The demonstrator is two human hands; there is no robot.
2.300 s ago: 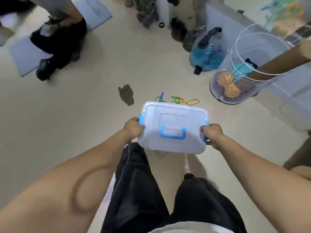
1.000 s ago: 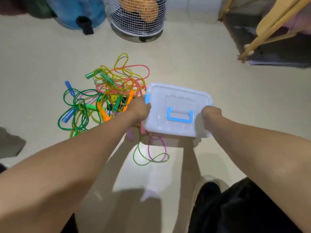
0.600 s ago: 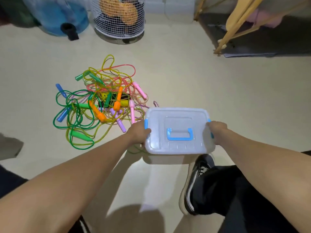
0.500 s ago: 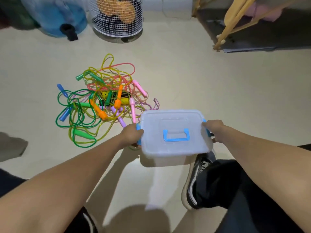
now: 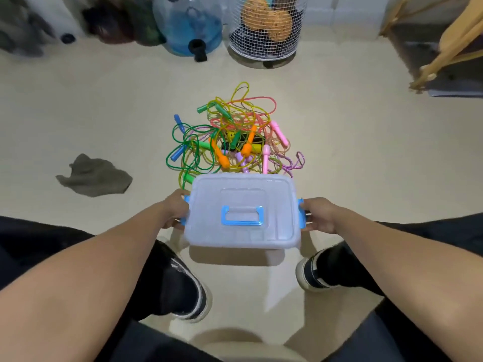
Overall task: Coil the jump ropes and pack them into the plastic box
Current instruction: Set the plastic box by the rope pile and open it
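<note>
A translucent plastic box [image 5: 243,194] with a shut lid, blue side clips and a blue handle is held above the floor between my shoes. My left hand [image 5: 173,211] grips its left clip side and my right hand [image 5: 317,214] grips its right clip side. Just beyond the box, a tangled heap of jump ropes [image 5: 232,137] lies on the floor, with green, yellow, pink and purple cords and blue, green, orange and pink handles. The box hides the heap's near edge.
A grey rag [image 5: 94,176] lies on the floor to the left. A white wire basket [image 5: 264,30] holding orange balls and a blue water jug [image 5: 188,24] stand at the back. Wooden legs [image 5: 444,48] stand at far right. My two black shoes flank the box.
I have lowered into a squat and turned toward the rope heap, so it now lies straight ahead. Both hands have kept hold of the box, now nearer my feet.
</note>
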